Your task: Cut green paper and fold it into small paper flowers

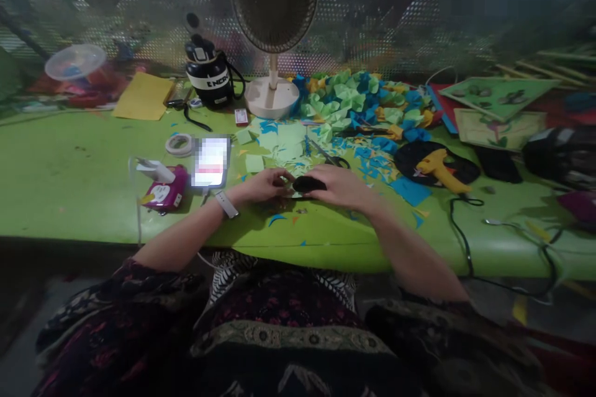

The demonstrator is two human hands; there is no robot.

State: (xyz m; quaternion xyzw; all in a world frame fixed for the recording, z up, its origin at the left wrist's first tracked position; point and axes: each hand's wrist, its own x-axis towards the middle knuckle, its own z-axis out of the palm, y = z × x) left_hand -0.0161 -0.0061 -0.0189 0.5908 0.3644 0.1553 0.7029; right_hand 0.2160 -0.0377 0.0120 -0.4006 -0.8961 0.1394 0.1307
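My right hand (339,187) is closed round a small black oval object (309,184), held low over the table; its exact kind does not show. Close by on the left, my left hand (267,186) has its fingers bent and pinched together at the object's near end. What lies between those fingertips is too small to tell. Just beyond my hands are scissors with dark handles (339,162), among cut scraps of green and blue paper. A pale green paper square (254,164) lies past my left hand.
A lit phone (210,162), a tape roll (179,144) and a purple box (166,189) are at left. Behind stand a black bottle (209,77), a fan (274,98) and heaped paper pieces (347,96). At right, a yellow glue gun (440,169) trails its cord.
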